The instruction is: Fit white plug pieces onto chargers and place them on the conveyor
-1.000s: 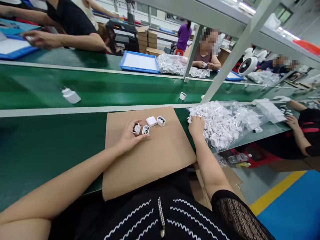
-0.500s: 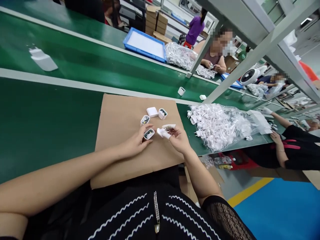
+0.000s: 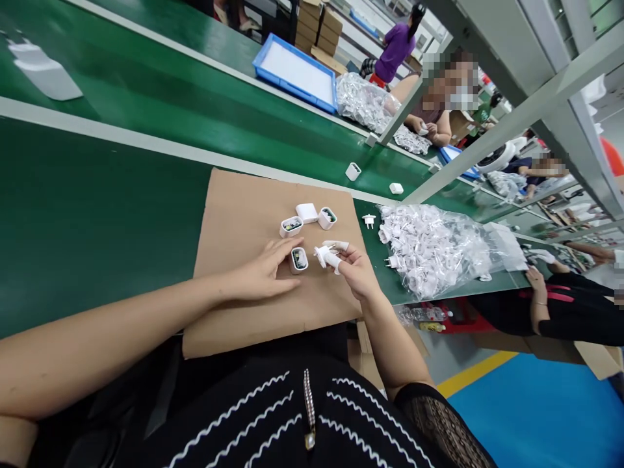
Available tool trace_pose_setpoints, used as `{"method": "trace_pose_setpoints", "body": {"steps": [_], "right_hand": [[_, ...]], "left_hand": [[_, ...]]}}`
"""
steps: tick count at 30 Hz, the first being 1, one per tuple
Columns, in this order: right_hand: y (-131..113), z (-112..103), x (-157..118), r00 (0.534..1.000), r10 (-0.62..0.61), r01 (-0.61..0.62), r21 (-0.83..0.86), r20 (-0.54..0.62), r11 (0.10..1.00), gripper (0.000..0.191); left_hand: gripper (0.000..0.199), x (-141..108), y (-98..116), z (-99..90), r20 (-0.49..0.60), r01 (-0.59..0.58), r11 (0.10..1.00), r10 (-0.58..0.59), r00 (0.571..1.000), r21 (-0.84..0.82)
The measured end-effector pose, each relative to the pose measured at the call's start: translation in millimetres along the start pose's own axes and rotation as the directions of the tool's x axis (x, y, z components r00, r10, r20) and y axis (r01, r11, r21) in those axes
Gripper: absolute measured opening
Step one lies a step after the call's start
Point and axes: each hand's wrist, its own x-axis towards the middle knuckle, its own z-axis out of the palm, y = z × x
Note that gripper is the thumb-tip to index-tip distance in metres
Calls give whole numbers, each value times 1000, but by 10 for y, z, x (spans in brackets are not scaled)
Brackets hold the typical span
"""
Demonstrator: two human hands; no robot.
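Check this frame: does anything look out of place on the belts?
One thing stands out: a loose white two-pin plug lies alone on the green conveyor belt, off the cardboard sheet and apart from the plastic bag of plugs, so it looks stray. A white open charger housing also sits alone on the farther belt.

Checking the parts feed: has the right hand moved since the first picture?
Yes. The right hand has moved left, off the bag of white plugs, to the edge of the cardboard sheet, holding a white plug piece.
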Motion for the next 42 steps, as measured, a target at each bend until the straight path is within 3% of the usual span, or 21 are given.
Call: {"method": "trace_pose_setpoints", "body": {"steps": [2,5,9,14,18,24,29,42], "right_hand": [[-20,4,-10,1000,-20,19,-64,-15,998,43],[-82,24,-61,987,-159,140,-292,-40,946,33],[-209,107,-185,913,-398,347,-689,92,636,25],[-239,290,-217,861,-405,452,-827,306,335,33],[-178,374,-132,844,-369,479,-856,389,193,28],[-206,334,-69,851,-295,493,-853,434,168,35],[-301,276,-56,824,-354,524,-833,442,178,42],[-227,369,-8,824,-311,524,-845,474,101,29]], "left_hand": [[73,-8,-7,-11,13,-48,999,49,999,-15],[54,27,-16,18,-73,-74,997,72,995,-23],[57,73,-15,42,-119,-30,997,21,993,-78],[27,88,-9,19,-133,-108,988,92,987,-114],[23,105,-13,19,-151,-127,984,107,983,-126],[20,113,-34,16,-154,-121,985,101,983,-127],[20,128,-20,3,-146,-147,980,127,981,-134],[22,113,-12,-4,-133,-124,981,105,986,-147]]}}
